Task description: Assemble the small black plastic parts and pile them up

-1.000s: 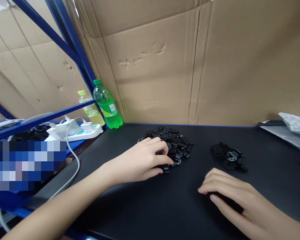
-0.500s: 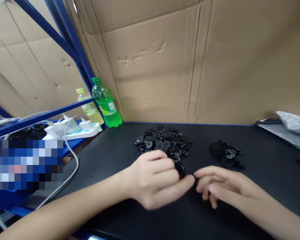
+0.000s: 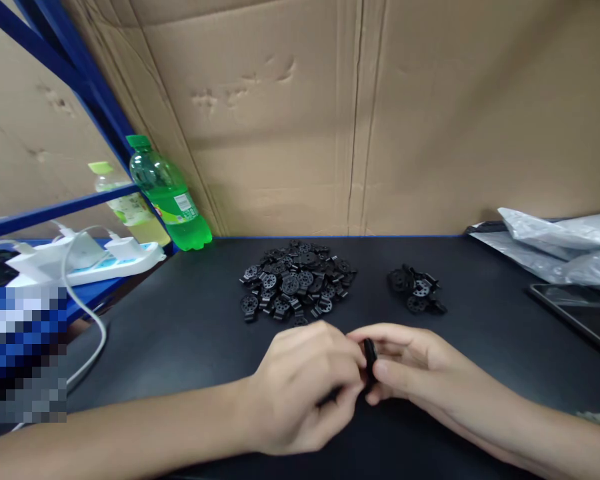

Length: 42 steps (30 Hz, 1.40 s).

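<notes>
In front of me both hands meet around a small black disc-like part [image 3: 370, 360], seen nearly edge-on. My right hand [image 3: 420, 367] pinches it between thumb and fingers from the right. My left hand [image 3: 307, 387] is closed, back toward me, its fingertips against the part's left side and partly hiding it. Just beyond my left hand lies a heap of black plastic parts [image 3: 290, 283], many with round perforated discs and short tabs. A smaller cluster of similar black parts [image 3: 417, 288] rests behind my right hand.
A cardboard wall [image 3: 280, 133] rises behind the black tabletop [image 3: 190, 340]. On the left are a green soda bottle [image 3: 173, 200], a paler bottle [image 3: 130, 207], a white power strip [image 3: 130, 263] with cables, and a blue frame [image 3: 75, 73]. Plastic bags [image 3: 555, 247] and a phone [image 3: 580, 313] lie right.
My hands have come together; my right hand has closed on the black part that my left hand carried. The view has turned to the right, bringing more of the phone into sight.
</notes>
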{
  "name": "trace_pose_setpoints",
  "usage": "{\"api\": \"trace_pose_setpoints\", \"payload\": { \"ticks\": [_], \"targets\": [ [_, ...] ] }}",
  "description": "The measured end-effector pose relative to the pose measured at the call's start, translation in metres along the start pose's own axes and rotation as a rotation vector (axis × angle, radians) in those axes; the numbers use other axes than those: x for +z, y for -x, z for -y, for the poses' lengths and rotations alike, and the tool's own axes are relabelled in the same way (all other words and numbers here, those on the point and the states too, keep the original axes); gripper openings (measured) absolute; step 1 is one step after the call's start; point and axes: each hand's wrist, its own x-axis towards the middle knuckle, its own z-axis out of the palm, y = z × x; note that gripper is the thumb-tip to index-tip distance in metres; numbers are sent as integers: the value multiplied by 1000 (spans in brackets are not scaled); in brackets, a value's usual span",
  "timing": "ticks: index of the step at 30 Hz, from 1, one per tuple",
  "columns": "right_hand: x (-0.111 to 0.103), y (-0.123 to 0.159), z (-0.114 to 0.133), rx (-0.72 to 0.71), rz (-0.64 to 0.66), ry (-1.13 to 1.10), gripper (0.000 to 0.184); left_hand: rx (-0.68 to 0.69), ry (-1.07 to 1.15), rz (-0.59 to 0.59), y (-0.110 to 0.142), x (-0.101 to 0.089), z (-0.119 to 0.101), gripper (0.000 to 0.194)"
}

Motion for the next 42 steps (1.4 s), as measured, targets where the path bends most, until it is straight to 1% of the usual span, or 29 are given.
{"api": "trace_pose_setpoints", "payload": {
  "ticks": [1,2,3,4,6,9,14,18,21,23,25,27,29,32,35,38,42],
  "targets": [
    [0,0,0,-18,-1,34,35,-162,81,-24,0,1,-1,18],
    [-1,0,0,-34,6,72,38,-298,154,-22,0,2,-2,24],
    [0,1,0,-42,14,108,43,-395,221,1,0,2,-2,29],
    [0,1,0,-44,20,135,48,-454,287,40,0,3,-1,32],
    [0,2,-1,-27,17,143,59,-493,401,87,1,4,1,31],
    [-1,1,-1,-8,10,106,66,-473,415,71,3,5,3,32],
    [-3,-3,0,8,48,65,60,-373,331,-17,3,7,0,26],
    [-3,-3,2,12,78,13,58,-353,324,-46,1,7,-1,27],
    [-3,-2,5,50,74,-23,49,-342,328,-66,1,7,-1,30],
    [-3,-2,6,63,107,-40,40,-328,326,-76,2,7,-2,31],
    [-2,-3,6,55,158,-9,34,-321,323,-68,2,8,-4,33],
    [-1,-4,5,30,189,56,33,-326,319,-48,3,8,-6,36],
    [0,-5,4,1,186,125,33,-338,323,-21,4,8,-7,37],
    [1,-5,4,-18,181,194,30,-353,334,-6,3,8,-8,33],
    [1,-4,6,-16,202,241,23,-357,352,-16,1,8,-7,27],
    [2,-2,8,-3,221,279,18,-355,382,-12,1,7,-8,27],
    [3,0,12,35,239,304,15,-402,424,-1,1,7,-11,26]
  ]
}}
